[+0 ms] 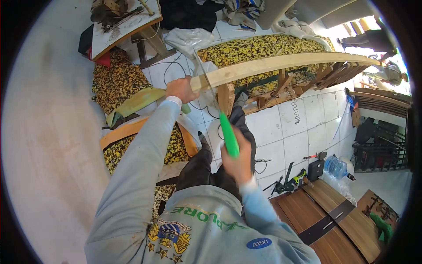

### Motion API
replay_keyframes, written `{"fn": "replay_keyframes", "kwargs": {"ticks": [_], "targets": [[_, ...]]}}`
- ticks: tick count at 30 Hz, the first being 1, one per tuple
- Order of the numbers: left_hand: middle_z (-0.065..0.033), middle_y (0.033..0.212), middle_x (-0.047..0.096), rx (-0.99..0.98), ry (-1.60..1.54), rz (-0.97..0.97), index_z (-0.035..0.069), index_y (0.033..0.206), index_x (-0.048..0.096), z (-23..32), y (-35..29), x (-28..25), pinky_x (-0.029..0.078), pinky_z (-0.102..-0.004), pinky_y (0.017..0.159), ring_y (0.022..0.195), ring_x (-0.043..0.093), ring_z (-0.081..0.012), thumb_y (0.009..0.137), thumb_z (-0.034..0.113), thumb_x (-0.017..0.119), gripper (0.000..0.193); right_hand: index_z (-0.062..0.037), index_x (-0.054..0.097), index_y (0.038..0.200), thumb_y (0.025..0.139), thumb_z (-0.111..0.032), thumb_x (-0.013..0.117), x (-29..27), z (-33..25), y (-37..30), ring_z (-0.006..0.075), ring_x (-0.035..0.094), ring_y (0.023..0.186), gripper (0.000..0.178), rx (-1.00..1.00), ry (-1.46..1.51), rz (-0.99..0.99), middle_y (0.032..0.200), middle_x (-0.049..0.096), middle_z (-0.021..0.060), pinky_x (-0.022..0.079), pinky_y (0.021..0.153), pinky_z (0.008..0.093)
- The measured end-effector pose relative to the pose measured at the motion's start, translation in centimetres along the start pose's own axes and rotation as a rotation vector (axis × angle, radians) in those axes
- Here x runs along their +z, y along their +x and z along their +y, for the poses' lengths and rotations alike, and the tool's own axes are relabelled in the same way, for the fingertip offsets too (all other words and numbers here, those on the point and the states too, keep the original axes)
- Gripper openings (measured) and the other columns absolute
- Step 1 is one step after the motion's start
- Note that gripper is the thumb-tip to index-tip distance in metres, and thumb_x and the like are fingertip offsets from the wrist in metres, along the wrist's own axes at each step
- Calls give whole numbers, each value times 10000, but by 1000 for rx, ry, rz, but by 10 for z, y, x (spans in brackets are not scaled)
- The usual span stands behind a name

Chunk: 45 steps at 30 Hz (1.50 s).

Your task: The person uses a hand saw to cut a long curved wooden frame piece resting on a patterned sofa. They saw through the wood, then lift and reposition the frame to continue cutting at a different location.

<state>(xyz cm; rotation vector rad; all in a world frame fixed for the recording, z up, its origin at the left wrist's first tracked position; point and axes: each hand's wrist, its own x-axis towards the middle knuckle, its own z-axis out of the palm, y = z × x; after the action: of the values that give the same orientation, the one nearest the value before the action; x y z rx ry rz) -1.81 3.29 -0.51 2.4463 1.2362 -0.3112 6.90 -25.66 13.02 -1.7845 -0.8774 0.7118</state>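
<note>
In the head view, the left hand [181, 90] is clamped on the near end of a long pale plank [272, 65], its fingers curled over the wood just left of the cut line. The right hand [238, 157], slightly blurred, has its fingers wrapped round the green handle of a saw [230, 136]; the thin blade slants up and away from it, crossing the plank close beside the left hand. How deep the teeth sit in the wood, I cannot tell. The plank runs from the left hand toward the upper right, along the top of a wooden frame [281, 90] with slats, and a short wooden block [226, 97] stands just under it near the blade. Behind lies yellow-and-black speckled foam [250, 49]. On the white tiled floor [274, 132] are a wavy wire spring [296, 112], a red-handled hammer [310, 156], a black case [315, 169] and a clear blue water jug [335, 167]. Brown wooden panels [292, 209] fill the lower right, and a white-topped table [125, 33] stands at upper left.
</note>
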Motion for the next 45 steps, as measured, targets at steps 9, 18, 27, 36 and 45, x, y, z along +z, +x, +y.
{"fn": "replay_keyframes", "kwargs": {"ticks": [9,18,27,36,45], "targets": [[-169,1071,806,22,18,-33,105,1191,697,-1,-3,3,612,-508,891,1004,780,-370,746,514,832,620,43,653,1395,878,71,572,-55,-26,-98,304,755,1116,524,202,6,-39,1227,753,251,532,1026,351],[-168,1102,806,5,97,-31,111,1213,701,0,24,-5,611,-497,928,1043,776,-362,767,515,819,612,21,627,1463,819,23,679,-61,-56,-66,306,817,878,646,195,0,-241,1093,783,253,602,788,350],[-181,1125,802,-12,50,-50,96,1250,681,15,-36,1,605,-500,927,1054,772,-375,763,517,822,659,9,674,1397,833,14,703,-43,-4,-58,348,797,1057,565,12,-8,-2,1130,776,260,599,903,373],[-180,1070,806,-8,55,-32,89,1223,685,17,-38,8,614,-503,902,1012,782,-372,755,545,813,666,32,679,1338,870,-89,728,-7,28,2,471,737,1081,486,43,-23,-47,1148,755,293,587,923,468],[-171,1075,807,-40,37,-23,90,1242,687,21,-36,4,621,-494,894,995,786,-360,746,510,825,664,23,687,1300,852,-69,705,-2,45,21,486,738,984,458,13,-27,-29,1014,752,269,587,831,461]]}}
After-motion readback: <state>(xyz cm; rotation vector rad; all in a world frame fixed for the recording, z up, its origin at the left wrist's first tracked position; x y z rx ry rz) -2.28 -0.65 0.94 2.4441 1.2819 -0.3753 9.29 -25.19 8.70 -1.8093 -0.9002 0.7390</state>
